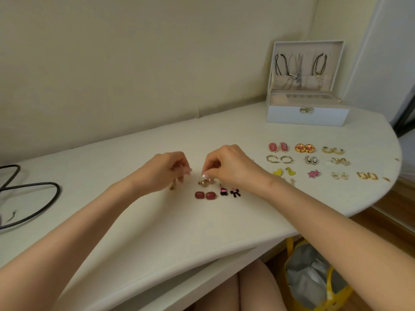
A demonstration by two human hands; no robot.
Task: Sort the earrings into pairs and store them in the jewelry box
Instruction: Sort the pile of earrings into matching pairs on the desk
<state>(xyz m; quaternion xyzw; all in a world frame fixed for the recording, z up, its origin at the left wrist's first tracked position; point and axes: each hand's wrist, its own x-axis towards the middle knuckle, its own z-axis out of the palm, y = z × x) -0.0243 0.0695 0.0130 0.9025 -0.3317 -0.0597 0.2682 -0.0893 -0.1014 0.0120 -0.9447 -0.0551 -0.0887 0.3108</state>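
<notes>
Mid-frame, the left hand (170, 170) has its fingers curled tight over a small gold earring (172, 187), can't tell if it holds it. The right hand (226, 167) pinches the round gold earrings (205, 182) on the desk (134, 221), with a red square pair (205, 195) and a black bow pair (229, 192) just below. At right, sorted pairs (304, 148) lie in rows, so pairing looks nearly done, but the jewelry box (307, 114) at upper right stands open with no earrings seen inside, so storing seems all left.
</notes>
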